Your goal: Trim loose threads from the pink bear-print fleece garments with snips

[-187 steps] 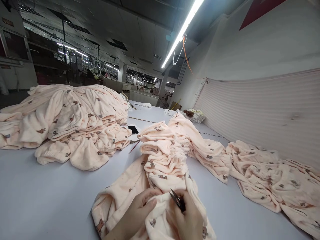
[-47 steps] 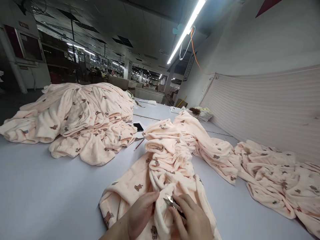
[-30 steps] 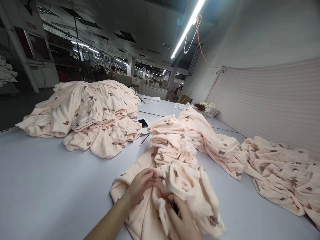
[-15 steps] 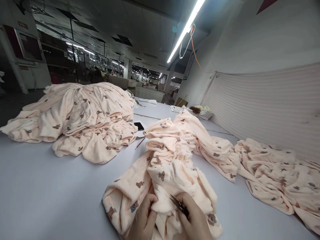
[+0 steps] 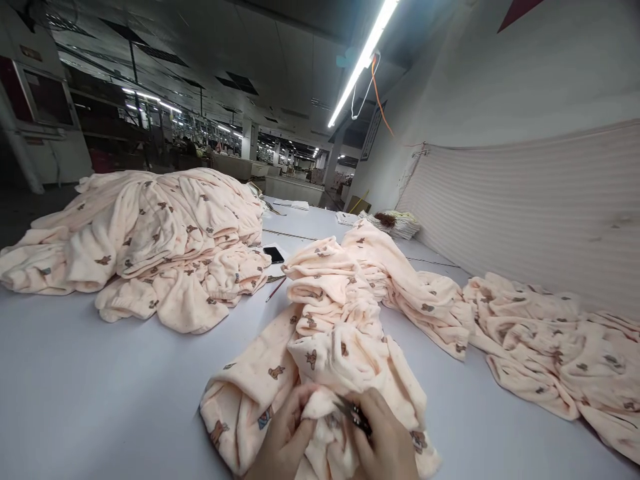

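Hall (image 5: 280, 157), dark and long, is seen at 12 o'clock, when the two hands are taken as the centre of the clock. At 1 to 2 o'clock it is closed by a grey wall (image 5: 565, 80), under which a striped cloth (image 5: 520, 213) is hung. Everything near is carried by a pale tabletop (image 5: 125, 387). On it, a large heap of printed plush cloth (image 5: 170, 220) is spread at 10 o'clock, and a lower pile (image 5: 540, 347) of the same print is laid at 2 o'clock.

In the centre, directly under the hands, the peach garment (image 5: 345, 353) is bunched, with its length run roughly from 6 to 12 o'clock; where it is parted from the cloth beyond cannot be told.

By the left hand (image 5: 285, 433) a small fold of it is pinched, the fingers being narrow. By the right hand (image 5: 383, 437) dark scissors (image 5: 358, 416) are gripped, the fingers being closed around them. From the right fingers the fold is found at 9 to 10 o'clock, nearer to the left hand, and the blades are pointed to 10 o'clock, just beside it. Because of blur, contact cannot be confirmed.
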`<state>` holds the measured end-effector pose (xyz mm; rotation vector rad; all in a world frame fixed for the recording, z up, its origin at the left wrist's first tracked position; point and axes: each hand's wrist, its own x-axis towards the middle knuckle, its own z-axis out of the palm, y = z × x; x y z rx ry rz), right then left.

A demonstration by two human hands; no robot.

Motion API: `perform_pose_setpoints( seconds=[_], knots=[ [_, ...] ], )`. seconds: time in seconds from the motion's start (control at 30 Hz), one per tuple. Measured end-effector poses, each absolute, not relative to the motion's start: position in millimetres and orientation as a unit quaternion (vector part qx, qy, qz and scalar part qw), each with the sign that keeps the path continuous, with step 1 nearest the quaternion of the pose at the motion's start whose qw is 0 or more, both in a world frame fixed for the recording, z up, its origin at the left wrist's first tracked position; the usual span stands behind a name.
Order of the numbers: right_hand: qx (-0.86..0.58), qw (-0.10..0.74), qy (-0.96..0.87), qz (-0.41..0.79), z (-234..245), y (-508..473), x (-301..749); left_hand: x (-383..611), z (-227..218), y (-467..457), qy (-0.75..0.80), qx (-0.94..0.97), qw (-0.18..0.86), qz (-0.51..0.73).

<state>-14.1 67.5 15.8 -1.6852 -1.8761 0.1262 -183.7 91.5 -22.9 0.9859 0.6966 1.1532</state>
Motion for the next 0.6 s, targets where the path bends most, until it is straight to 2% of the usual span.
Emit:
perform_pose_setpoints(
  seconds=[0.1, 0.17, 0.33, 0.43, 0.6],
  knots=[
    [-0.665, 0.313, -0.677, 0.044, 23, 79, -15, -182, -12, 95, 0.250, 0.353, 0.787, 0.440],
    [-0.670, 0.307, -0.674, 0.052, 28, 84, -15, -180, -8, 98, 0.211, 0.278, 0.828, 0.439],
    [-0.629, 0.337, -0.691, 0.118, 26, 75, -7, -178, -9, 105, 0.152, 0.210, 0.861, 0.437],
    [-0.604, 0.356, -0.706, 0.101, 21, 65, -4, -177, -5, 105, 0.131, 0.188, 0.880, 0.416],
    [-0.617, 0.338, -0.704, 0.095, 19, 66, -11, -176, 2, 103, 0.146, 0.193, 0.882, 0.405]
  ],
)
